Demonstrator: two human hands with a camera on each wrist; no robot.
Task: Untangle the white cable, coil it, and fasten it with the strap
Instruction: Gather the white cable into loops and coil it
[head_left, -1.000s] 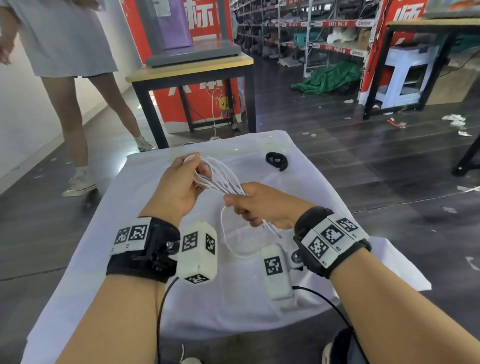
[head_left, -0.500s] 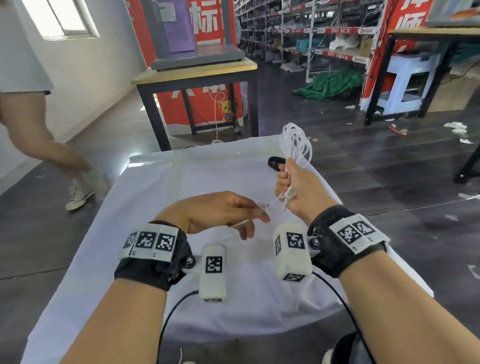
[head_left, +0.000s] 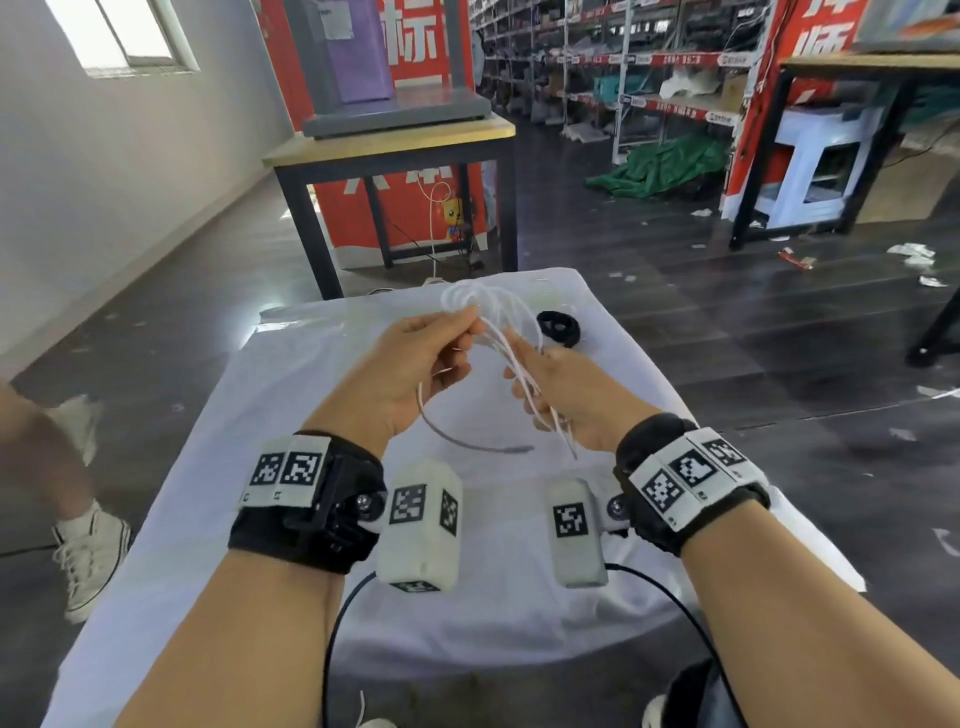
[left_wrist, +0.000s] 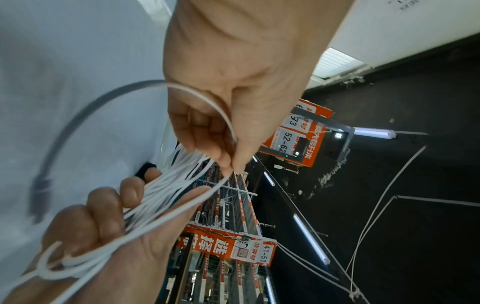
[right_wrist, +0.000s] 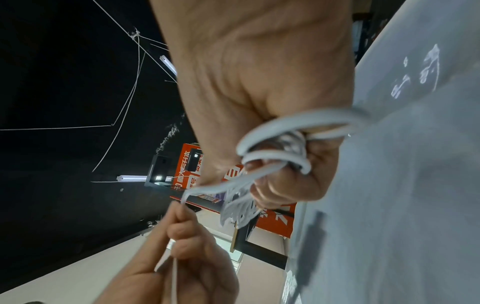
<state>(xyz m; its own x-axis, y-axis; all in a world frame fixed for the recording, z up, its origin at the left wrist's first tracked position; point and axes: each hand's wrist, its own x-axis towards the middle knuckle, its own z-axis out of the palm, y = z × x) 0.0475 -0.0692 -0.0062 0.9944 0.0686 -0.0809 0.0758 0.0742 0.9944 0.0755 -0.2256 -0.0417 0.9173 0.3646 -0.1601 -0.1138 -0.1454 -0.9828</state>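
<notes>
The white cable (head_left: 511, 358) is bunched in several loops held above the white-clothed table (head_left: 208, 467). My right hand (head_left: 558, 395) grips the bundle of loops (left_wrist: 166, 197) in its curled fingers. My left hand (head_left: 415, 358) pinches one strand (left_wrist: 228, 131) between thumb and fingertips close to the bundle. A loose end of the cable (head_left: 467, 441) curves down over the cloth between my wrists. The black strap (head_left: 558, 328) lies coiled on the cloth just beyond my right hand. In the right wrist view the loops (right_wrist: 275, 162) wrap over my fingers.
A person's leg and white sneaker (head_left: 88, 556) stand at the table's left side. A wooden-topped table with black legs (head_left: 389, 150) is ahead, with shelving and a green tarp (head_left: 660, 166) on the dark floor behind.
My right hand has come down from its raised position with the loops. My left hand has risen to meet it and now pinches a strand. The person on the left has stepped closer.
</notes>
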